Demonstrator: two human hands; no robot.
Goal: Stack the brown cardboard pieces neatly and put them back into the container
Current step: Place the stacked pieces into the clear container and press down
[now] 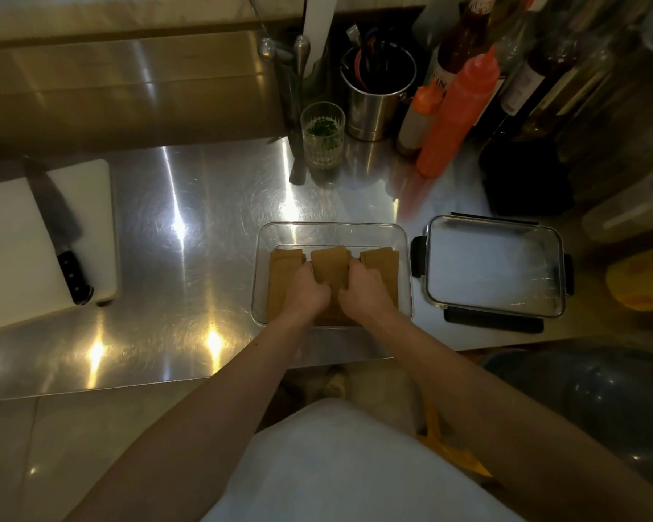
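A clear rectangular container (264,235) sits on the steel counter in front of me. Inside it lie three stacks of brown cardboard pieces side by side: a left stack (279,273), a middle stack (328,263) and a right stack (379,259). My left hand (308,290) and my right hand (362,286) are both inside the container, fingers curled around the two sides of the middle stack. My hands and wrists hide the near ends of the stacks.
The container's clear lid (492,265) with black clips lies just to the right. A white cutting board (12,235) with a knife (59,227) is at the left. A glass (322,135), a steel utensil pot (377,96), squeeze bottles (455,114) and glass bottles stand behind.
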